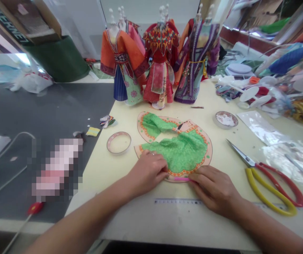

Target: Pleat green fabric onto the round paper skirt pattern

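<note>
1. On the pale table [101, 169], directly before the seated worker, lies the green cloth [188, 151]: an open curve, rumpled at the middle and flatter along its orange-patterned border.

2. Left hand [151, 167]: fingers curled, tips set down on the near border, presumably to keep it from sliding (whether they pinch the fabric or merely press it, I cannot tell).

3. Right hand [215, 187]: thumb and fingers drawn together at one end of a pink strip [182, 179], which lies along the border between the hands, apparently so that it follows the edge.

4. Scissors [251, 163], to the right: handles turned toward the worker, likely for an easy reach. A ruler [178, 201] lies flat, nearer the worker than the cloth.

5. Two round dishes, left [108, 144] and right [224, 127], flank the cloth; dressed figures [160, 70] stand behind, perhaps placed there to leave working room.
</note>
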Motion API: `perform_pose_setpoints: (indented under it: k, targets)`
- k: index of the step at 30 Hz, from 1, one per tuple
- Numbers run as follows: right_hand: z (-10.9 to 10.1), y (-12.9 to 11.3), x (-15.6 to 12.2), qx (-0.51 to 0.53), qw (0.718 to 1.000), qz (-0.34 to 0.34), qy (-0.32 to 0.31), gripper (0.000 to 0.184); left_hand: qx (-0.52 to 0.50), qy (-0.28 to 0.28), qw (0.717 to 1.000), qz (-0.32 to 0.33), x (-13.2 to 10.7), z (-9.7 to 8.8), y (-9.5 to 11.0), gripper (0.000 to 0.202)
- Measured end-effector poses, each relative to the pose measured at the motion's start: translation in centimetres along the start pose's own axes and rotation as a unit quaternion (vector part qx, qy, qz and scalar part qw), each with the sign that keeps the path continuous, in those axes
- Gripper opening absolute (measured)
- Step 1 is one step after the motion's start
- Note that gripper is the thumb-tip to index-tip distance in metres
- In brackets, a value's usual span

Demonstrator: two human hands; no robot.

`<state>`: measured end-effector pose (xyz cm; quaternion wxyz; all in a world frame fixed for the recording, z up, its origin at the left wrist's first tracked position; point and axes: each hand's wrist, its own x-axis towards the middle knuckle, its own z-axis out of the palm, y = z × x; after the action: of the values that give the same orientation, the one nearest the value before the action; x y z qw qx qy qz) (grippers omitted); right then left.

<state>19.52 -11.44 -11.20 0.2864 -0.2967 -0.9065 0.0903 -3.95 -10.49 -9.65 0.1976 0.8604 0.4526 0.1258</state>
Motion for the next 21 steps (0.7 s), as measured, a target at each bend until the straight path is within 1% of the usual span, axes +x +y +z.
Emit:
perform_pose_setpoints:
  k: [4, 9, 15, 21]
  targets:
    - [-0.15, -0.15, 0.12, -0.009, 1.000, -0.001, -0.012, 0.016, -0.012, -0.003, 1.000, 0.009, 0.04, -0.15, -0.08, 0.014]
    - [-0.24, -0.17, 0.11, -0.008, 1.000, -0.002, -0.011, 0.017, -0.028, -0.006, 0.999, 0.017, 0.08, -0.33, -0.19, 0.014]
    - [-0.23, -0.16, 0.07, -0.011, 1.000, 0.001, -0.012, 0.016, -0.025, -0.008, 1.000, -0.009, 0.09, -0.34, 0.00, 0.013]
    - [-0.24, -0.20, 0.08, -0.013, 1.000, -0.006, -0.013, 0.016, -0.024, -0.010, 1.000, -0.012, 0.16, -0.23, 0.03, 0.013]
